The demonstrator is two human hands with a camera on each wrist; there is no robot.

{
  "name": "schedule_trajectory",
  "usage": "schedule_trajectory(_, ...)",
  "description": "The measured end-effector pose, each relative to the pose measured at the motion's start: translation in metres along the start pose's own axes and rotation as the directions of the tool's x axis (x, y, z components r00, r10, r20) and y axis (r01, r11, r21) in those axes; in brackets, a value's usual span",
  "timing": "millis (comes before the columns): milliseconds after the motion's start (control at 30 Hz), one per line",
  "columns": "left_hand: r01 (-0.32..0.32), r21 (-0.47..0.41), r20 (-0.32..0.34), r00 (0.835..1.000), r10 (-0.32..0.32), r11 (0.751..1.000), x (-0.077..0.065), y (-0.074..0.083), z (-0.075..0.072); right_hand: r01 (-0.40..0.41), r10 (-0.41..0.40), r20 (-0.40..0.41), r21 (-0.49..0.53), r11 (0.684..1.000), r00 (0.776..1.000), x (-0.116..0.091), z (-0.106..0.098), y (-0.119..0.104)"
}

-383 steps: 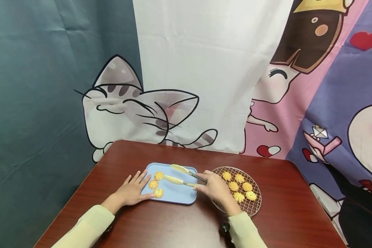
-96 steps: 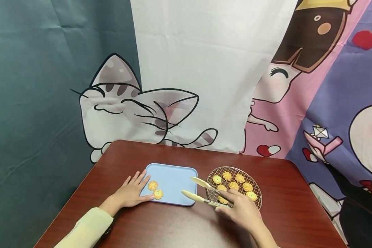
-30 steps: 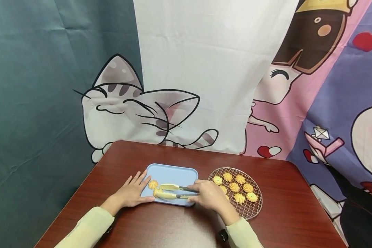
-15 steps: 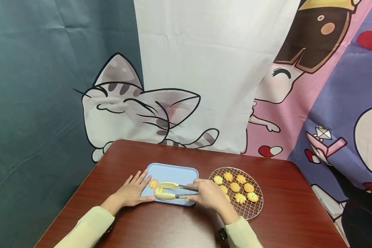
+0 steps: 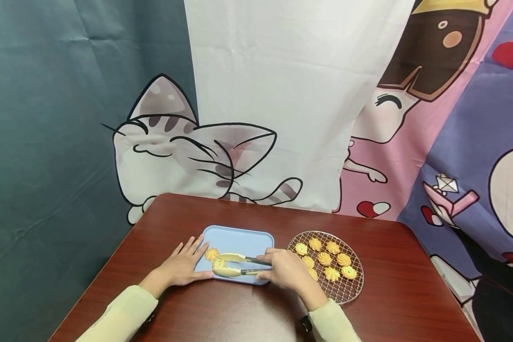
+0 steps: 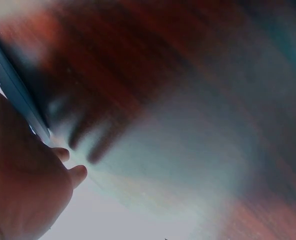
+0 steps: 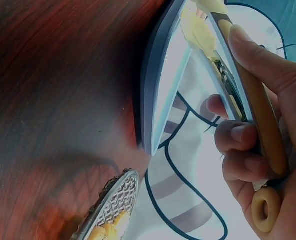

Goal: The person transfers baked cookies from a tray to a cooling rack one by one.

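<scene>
My right hand (image 5: 285, 270) grips a pair of tongs (image 5: 249, 260) with pale yellow tips, thumb on one arm and fingers curled round the other in the right wrist view. Between the tips is a cookie (image 5: 219, 264) at the near left of a blue tray (image 5: 250, 237); whether the tips squeeze it I cannot tell. Just behind it lies another cookie (image 5: 211, 254). My left hand (image 5: 179, 263) rests with spread, straight fingers on the tray's left edge, its thumb along the near edge. In the left wrist view the hand (image 6: 23, 185) shows beside the tray's dark side.
Right of the tray stands a round wire rack (image 5: 354, 288) bearing several piped cookies (image 5: 324, 258), some partly behind my right hand. Both sit on a reddish-brown wooden table (image 5: 222, 313). Printed cloth (image 5: 299, 95) hangs behind the table's far edge.
Since the earliest frames, one cookie has left the tray and the rack holds more. From over the rack, the tongs have come back left to the tray's near cookie. My left hand stays put.
</scene>
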State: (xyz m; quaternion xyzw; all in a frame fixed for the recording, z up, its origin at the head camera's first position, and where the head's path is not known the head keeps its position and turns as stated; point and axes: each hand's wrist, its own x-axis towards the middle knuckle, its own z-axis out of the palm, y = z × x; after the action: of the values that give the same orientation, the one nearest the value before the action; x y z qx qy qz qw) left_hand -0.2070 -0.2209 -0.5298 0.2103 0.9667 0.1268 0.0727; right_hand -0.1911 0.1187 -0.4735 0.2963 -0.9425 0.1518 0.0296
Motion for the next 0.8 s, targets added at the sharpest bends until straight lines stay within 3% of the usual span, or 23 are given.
schedule_trajectory(500, 0.018, -0.001, -0.009, 1.000, -0.018, 1.000, 0.003, -0.002, 0.006, 0.046, -0.046, -0.079, -0.001, 0.999, 0.996, -0.009, 0.000, 0.005)
schedule_trajectory(800, 0.025, 0.008, -0.002, 1.000, -0.025, 1.000, 0.004, -0.004, 0.007, -0.016, 0.017, -0.087, 0.016, 1.000, 0.996, -0.019, -0.010, 0.009)
